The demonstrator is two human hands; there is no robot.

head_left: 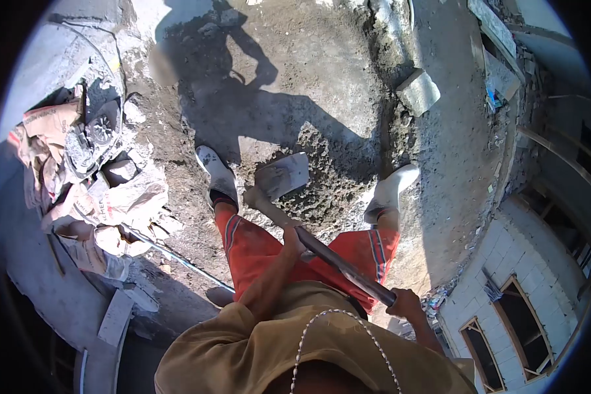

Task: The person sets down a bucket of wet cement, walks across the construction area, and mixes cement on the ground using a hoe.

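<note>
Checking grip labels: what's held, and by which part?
A long-handled tool with a flat blade, held by its handle: left hand partway along, right hand near the end away from the blade.

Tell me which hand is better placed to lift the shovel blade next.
Probably the left hand: it grips the shovel handle closer to the blade, while the right hand holds near the opposite end.

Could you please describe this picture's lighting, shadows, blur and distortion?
Head view: hard sunlight casts a person's shadow across the ground, nearly bleaching the torn bags; head view: tool handle fairly sharp, a blurry smudge by the shadow; head view: wide-angle distortion bends the block wall inside black edges.
</note>
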